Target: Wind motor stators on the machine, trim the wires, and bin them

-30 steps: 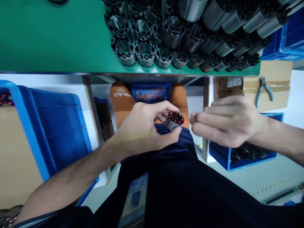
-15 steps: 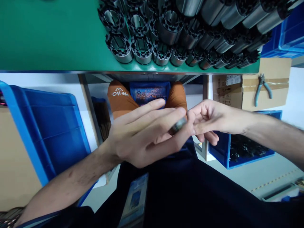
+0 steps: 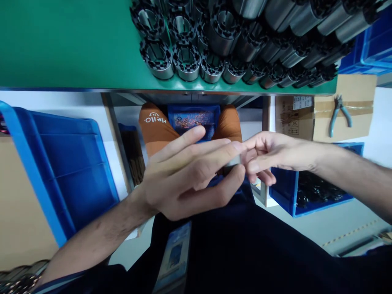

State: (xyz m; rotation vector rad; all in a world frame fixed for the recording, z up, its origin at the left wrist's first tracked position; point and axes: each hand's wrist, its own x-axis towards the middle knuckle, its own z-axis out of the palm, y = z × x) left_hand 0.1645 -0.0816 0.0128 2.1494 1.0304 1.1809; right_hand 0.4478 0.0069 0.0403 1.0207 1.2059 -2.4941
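Green bench (image 3: 70, 45) ahead, metal cylinder (image 3: 233, 161) between gripping left fingers (image 3: 225, 155), right fingers (image 3: 259, 164) beside it, grip unclear

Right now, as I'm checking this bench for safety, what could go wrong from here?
The part, mostly hidden by the fingers of the left hand, is held above the lap; if that grip loosens, it could drop.
The fingertips of the right hand are right up against the left's, so a slip might jab a finger.
The nearest cores stand close to the edge of the table; a bump could knock one off.
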